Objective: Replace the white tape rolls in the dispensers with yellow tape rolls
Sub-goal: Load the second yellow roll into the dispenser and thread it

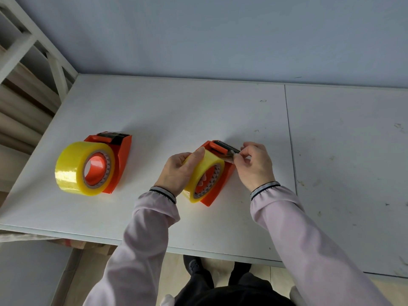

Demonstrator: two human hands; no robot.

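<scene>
2 orange tape dispensers are placed on the white worktop [198,111], each loaded with a yellow tape roll. The left dispenser [122,160] with its roll [75,171] stands untouched near the left edge. The second roll [204,171], seated in the middle dispenser [223,184], is gripped by the left hand [176,171]. The free tape end [231,156] is pinched between thumb and fingertips of the right hand [256,164] beside the serrated cutter [225,145].
</scene>
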